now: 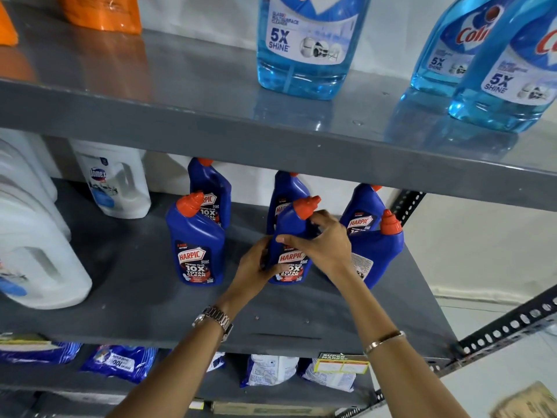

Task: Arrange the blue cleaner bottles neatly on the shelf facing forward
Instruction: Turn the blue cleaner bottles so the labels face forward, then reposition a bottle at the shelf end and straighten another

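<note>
Several dark blue Harpic bottles with orange-red caps stand on the grey middle shelf [150, 297]. Both my hands hold the middle front bottle [291, 224], label forward: my left hand [256, 267] grips its lower left side, my right hand [324, 242] wraps its shoulder under the cap. To its left a front bottle [196, 245] faces forward. On the right, a front bottle [379, 251] shows its back label. Three more bottles stand behind: back left [211, 188], back middle [286, 188], back right [363, 209].
White Domex jugs [117, 182] and bigger white jugs [33, 251] fill the shelf's left part. Light blue Colin bottles [304, 46] stand on the upper shelf [180, 116], orange packs at its left. Pouches lie on the lower shelf. A perforated shelf post [512, 324] runs at the right.
</note>
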`<state>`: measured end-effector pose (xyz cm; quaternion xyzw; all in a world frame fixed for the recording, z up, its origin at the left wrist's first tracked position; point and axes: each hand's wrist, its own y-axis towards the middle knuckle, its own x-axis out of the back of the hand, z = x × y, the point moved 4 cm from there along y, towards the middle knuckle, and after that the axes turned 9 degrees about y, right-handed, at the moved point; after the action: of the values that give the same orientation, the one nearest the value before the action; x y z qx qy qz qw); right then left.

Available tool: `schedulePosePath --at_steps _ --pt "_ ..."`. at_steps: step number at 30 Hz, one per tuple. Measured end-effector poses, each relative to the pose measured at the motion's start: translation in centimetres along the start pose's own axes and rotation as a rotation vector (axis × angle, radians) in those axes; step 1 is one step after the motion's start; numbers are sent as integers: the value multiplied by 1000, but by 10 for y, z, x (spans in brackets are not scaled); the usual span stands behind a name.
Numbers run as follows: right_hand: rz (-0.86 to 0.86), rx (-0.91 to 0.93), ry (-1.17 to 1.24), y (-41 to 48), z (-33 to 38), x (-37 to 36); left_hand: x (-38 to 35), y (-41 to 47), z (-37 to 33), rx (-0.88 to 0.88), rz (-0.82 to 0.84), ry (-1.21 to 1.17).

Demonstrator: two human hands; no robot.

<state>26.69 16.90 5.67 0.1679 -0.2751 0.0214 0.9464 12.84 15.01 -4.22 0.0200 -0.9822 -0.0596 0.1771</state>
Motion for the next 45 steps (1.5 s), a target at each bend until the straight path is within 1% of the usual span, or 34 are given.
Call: schedulePosePath --at_steps 3,9,11,12,13,14,15,16,17,18,19,20,21,23,24,26,28,29,31,34,37,39,42,45 --pt "35 -25 -47 -6 -16 -13 -4 -4 17 39 46 -17" --pt "32 -34 -97 -11 -23 -24 -4 -5 26 68 48 -12" --pt "41 -13 -129 -15 -20 -23 -5 -8 19 24 23 22" --pt "20 12 -133 -20 -20 -19 -4 -12 14 -1 -40 10" --pt "-34 38 -94 -27 -20 -12 -3 -20 9 -12 -141 -55" --pt "-136 55 -7 -37 -21 0 -1 -30 4 -26 -276 -109" --pt "-271 63 102 -47 -25 16 -2 -41 -3 -67 -399 -153" --pt "-417 69 204 -58 -32 33 -8 -51 -10 -120 -470 -131" --pt "-548 62 285 -68 -42 51 -18 -59 -18 -178 -470 -138" --pt "-642 26 346 -75 -53 68 -31 -62 -26 -193 -404 -157" --pt "-683 -35 387 -79 -65 82 -47 -60 -34 -171 -287 -218" --pt "-665 -103 396 -79 -76 95 -67 -54 -40 -134 -153 -263" --pt "-599 -162 388 -76 -85 102 -81 -47 -45 -100 -35 -282" --pt "-426 -235 349 -63 -96 108 -105 -26 -52 -63 101 -161" --pt "-346 -248 338 -56 -100 110 -114 -14 -54 -43 127 -99" --pt "-217 -246 337 -42 -107 109 -122 9 -47 10 97 -32" --pt "-166 -237 351 -35 -113 108 -129 24 -42 9 105 27" --pt "-162 -226 380 -33 -115 108 -132 28 -41 -11 130 16" --pt "-166 -202 424 -30 -117 106 -137 36 -35 -46 164 -88" --pt "-157 -194 488 -31 -119 107 -142 39 -21 -13 116 -193" --pt "-113 -198 536 -34 -116 112 -144 36 -16 12 14 -171" --pt "-105 -197 552 -36 -109 120 -142 34 -23 -3 -21 -157" --pt "-131 -164 563 -36 -98 138 -139 35 -47 -47 -21 -184" --pt "-153 -148 581 -35 -89 151 -137 33 -65 -80 13 -211"
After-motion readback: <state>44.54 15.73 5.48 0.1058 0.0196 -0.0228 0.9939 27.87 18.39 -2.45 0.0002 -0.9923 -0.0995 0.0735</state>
